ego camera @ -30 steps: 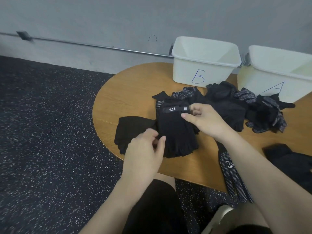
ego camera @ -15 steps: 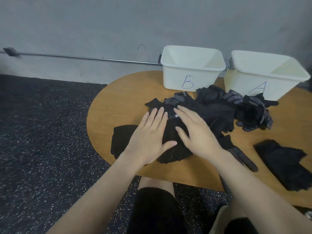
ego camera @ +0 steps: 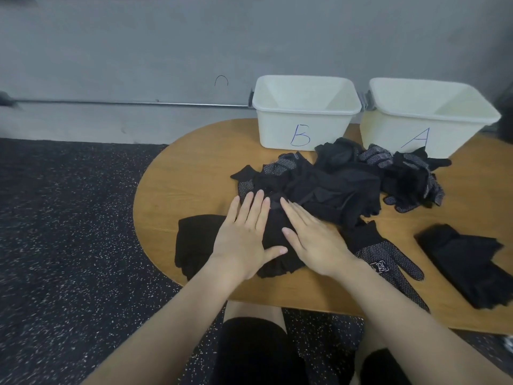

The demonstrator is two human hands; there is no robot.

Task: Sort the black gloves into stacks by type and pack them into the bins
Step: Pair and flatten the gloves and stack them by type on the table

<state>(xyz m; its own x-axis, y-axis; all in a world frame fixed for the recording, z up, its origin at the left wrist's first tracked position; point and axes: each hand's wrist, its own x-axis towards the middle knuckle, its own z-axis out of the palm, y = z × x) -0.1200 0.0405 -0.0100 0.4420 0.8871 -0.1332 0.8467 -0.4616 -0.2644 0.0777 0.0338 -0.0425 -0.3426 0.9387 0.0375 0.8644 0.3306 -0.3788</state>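
Both hands lie flat, fingers straight and spread, side by side on a plain black glove [ego camera: 274,232] at the near left of the tabletop [ego camera: 188,173]: left hand [ego camera: 244,234] on its left half, right hand [ego camera: 313,237] on its right, fingertips pointing away toward the bins. Glove long axis runs near-to-far, its fingers toward the near edge. Another plain glove [ego camera: 194,240] lies just left, partly under it. Behind: mixed glove pile [ego camera: 347,182]. Dotted glove [ego camera: 388,257] lies just right of the right wrist; fingerless glove stack [ego camera: 466,262] sits far right. Bin B [ego camera: 305,112] and bin A [ego camera: 427,118] stand at the rear; visible interiors hold nothing.
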